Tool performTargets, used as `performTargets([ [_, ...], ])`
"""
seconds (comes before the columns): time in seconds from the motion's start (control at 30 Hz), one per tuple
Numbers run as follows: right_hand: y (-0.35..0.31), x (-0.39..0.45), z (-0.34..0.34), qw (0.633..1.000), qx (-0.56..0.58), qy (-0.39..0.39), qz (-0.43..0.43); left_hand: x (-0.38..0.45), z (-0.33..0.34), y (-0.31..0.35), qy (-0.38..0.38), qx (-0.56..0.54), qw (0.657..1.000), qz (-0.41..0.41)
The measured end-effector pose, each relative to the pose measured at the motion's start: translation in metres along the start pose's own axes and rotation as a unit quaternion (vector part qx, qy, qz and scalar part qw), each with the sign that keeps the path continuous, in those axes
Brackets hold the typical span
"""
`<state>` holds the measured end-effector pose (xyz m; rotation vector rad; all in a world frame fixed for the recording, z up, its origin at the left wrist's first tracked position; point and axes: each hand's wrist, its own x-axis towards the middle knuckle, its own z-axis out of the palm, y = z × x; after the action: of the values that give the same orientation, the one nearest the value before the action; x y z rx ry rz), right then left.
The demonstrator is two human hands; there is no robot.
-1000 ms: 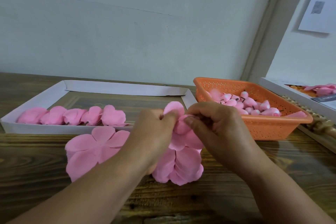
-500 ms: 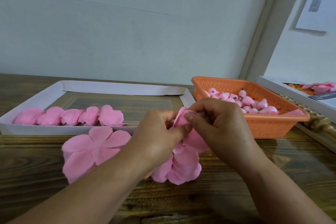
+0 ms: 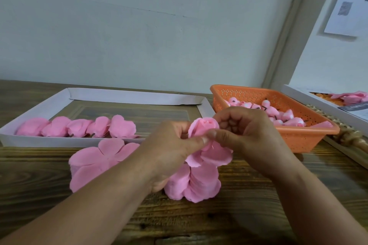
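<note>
A dark wooden table point(image 3: 249, 205) with strong grain fills the lower frame, backed by a pale grey-green wall point(image 3: 139, 26). At left centre a shallow white cardboard tray point(image 3: 137, 96) holds a row of finished pink fabric flowers point(image 3: 79, 127). At right centre an orange perforated plastic basket point(image 3: 310, 141) is filled with pink buds point(image 3: 278, 113). Stacks of flat pink fabric petals point(image 3: 95, 163) lie below the tray. In the middle of the frame the pink fabric rosebud point(image 3: 205, 127) is raised above the stacks, pinched between both thumbs: the left hand point(image 3: 171, 145) grips it from the left, and the right hand point(image 3: 245, 135) curls its fingers round its right side.
</note>
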<state>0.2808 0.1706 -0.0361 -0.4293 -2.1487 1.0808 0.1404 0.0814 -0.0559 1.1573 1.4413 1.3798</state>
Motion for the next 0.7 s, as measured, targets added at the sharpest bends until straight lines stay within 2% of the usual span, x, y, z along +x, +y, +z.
performTargets([
  [0.1,0.004,0.001,0.002,1.0,0.018,0.003,0.02,0.001,-0.001,-0.001,0.001,0.021,1.0,-0.004],
  [0.27,0.005,0.002,-0.003,0.997,0.036,-0.058,0.036,0.0,-0.004,0.001,-0.058,0.045,0.997,-0.024],
  [0.33,0.004,0.001,-0.002,0.998,0.013,-0.048,0.032,0.0,-0.005,0.001,-0.067,0.04,0.997,-0.026],
  [0.4,0.007,0.003,0.0,0.999,-0.002,-0.008,0.034,0.001,-0.004,0.0,-0.051,0.026,0.998,-0.027],
  [0.57,0.013,0.005,0.011,0.995,0.019,0.089,0.05,0.005,0.003,-0.005,0.044,0.02,0.999,-0.006],
  [0.7,0.012,0.005,0.009,0.996,0.02,0.079,0.03,0.005,0.004,-0.006,0.055,0.001,0.998,0.01],
])
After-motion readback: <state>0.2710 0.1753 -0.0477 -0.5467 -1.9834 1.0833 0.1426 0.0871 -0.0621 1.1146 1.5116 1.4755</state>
